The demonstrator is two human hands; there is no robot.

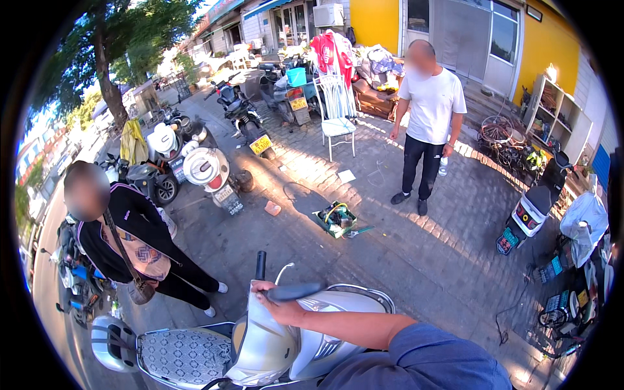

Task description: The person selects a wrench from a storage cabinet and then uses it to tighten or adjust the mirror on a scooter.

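Note:
My right hand (279,307) reaches across from the right over the front of a silver scooter (268,354). Its fingers curl at the left end of a dark grey, elongated thing (300,290), whose kind I cannot make out. The hand lies against the pale cowl around the handlebar. Just beyond it, a black handlebar grip (260,264) points away, with a metal lever (283,273) beside it. The scooter's patterned seat (184,353) and grey rear box (112,344) extend to the left. My left hand is out of the picture.
One person (429,110) stands beyond the scooter with a bottle (443,166); another (140,240) stands at the left. A green tool box (337,220) and brick (272,208) lie on the pavement. Parked scooters (207,170), a white chair (336,117) and bicycles (504,140) stand around.

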